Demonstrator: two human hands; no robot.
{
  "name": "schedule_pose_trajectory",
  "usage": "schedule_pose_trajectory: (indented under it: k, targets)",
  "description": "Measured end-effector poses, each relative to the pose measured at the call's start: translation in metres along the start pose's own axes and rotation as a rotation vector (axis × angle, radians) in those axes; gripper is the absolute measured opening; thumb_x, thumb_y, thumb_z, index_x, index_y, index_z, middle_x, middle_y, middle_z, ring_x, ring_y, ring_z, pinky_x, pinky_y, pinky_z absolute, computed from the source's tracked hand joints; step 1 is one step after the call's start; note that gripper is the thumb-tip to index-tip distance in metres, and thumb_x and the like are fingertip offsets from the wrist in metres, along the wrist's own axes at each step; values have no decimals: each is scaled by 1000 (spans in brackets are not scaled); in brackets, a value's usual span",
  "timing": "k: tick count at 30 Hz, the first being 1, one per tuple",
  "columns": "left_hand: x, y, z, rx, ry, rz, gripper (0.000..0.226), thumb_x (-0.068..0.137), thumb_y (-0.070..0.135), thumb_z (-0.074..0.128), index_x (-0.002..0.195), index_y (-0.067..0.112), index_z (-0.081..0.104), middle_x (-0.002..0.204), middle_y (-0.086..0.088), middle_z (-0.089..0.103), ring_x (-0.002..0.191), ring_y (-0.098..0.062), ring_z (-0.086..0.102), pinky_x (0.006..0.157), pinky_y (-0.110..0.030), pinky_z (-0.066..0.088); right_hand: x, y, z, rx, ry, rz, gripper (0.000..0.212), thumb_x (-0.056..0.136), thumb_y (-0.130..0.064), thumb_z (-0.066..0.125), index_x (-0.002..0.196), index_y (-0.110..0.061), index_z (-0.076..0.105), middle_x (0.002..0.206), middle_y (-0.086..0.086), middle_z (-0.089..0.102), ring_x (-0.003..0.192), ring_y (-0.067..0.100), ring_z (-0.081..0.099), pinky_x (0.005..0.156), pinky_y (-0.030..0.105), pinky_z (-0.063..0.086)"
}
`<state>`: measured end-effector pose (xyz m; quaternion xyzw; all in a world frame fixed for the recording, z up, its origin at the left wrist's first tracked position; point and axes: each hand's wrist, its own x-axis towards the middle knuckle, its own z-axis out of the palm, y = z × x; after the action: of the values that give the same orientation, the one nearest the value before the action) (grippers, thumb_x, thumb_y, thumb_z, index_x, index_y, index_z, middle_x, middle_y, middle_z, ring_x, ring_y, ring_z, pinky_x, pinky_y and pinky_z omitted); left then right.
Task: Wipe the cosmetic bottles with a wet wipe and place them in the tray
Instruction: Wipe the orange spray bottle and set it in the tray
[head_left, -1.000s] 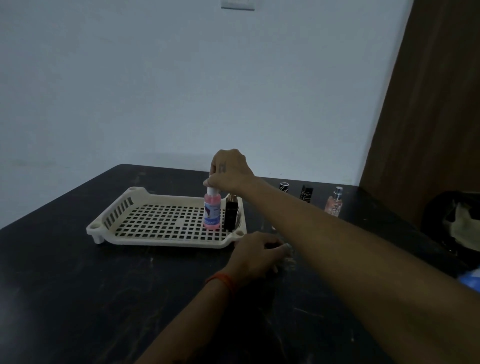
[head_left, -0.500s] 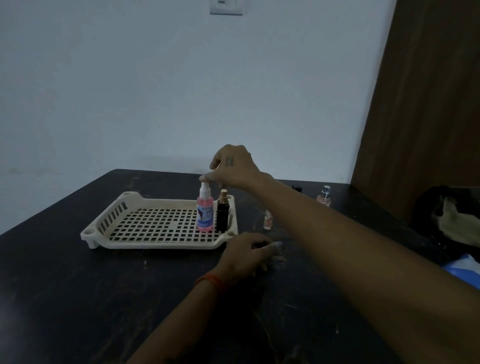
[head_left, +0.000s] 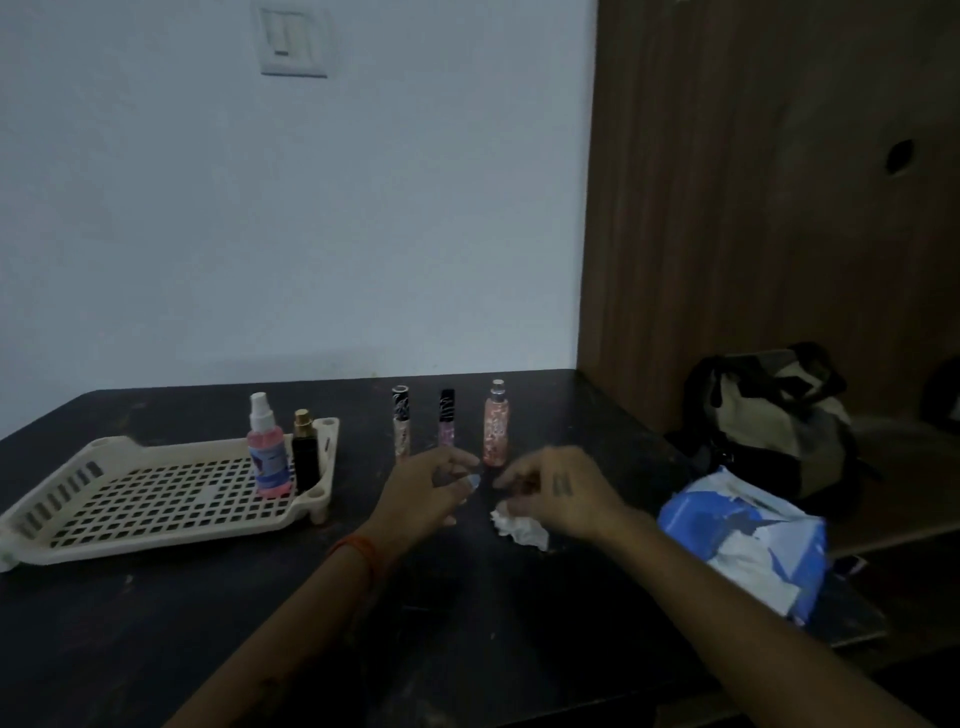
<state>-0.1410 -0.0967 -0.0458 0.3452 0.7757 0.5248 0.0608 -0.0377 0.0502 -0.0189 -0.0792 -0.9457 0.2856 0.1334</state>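
Two hands sit close together near the middle of the table (head_left: 156, 623). The left hand (head_left: 421, 493) has its fingers loosely curled; something small may lie between them, but I cannot tell. The right hand (head_left: 561, 499) hangs with curled fingers over the crumpled wet wipe (head_left: 519, 527), touching it or just above; whether it grips is unclear.

Three bottles wait just beyond the fingertips: two slim tubes (head_left: 400, 426) and a pink spray bottle (head_left: 496, 423). Better, I judge, to gather the wipe fully into the right palm first, then lift the nearest bottle by its cap so its neighbours stay standing.

Half a second ago the right hand hovered over the tray (head_left: 130, 540), above the pink pump bottle (head_left: 267, 457) and black bottle (head_left: 305, 457); both now stand alone in its far right corner.
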Motion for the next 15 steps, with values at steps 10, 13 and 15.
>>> schedule_pose_trajectory:
  k: [10, 13, 15]
  targets:
    - [15, -34, 12, -207, 56, -116, 11, 86, 8, 62, 92, 16, 67, 94, -9, 65, 76, -17, 65, 65, -19, 55, 21, 8, 4, 181, 218, -21, 9, 82, -14, 68, 88, -16, 74, 93, 3, 73, 73, 7, 65, 64, 9, 48]
    - [18, -37, 10, -208, 15, -112, 11, 87, 11, 60, 95, 17, 66, 95, -8, 65, 79, -18, 66, 69, -23, 55, 56, -3, -21, 132, 491, -65, 18, 86, -12, 61, 98, -22, 72, 96, 0, 70, 73, 6, 60, 59, 12, 45]
    - [20, -37, 10, -211, 10, -116, 11, 88, 12, 60, 96, 17, 66, 95, -7, 65, 79, -18, 66, 68, -22, 55, 84, -11, -33, 53, 527, -82, 19, 88, -10, 58, 97, -18, 73, 100, 3, 69, 79, 11, 61, 65, 13, 45]
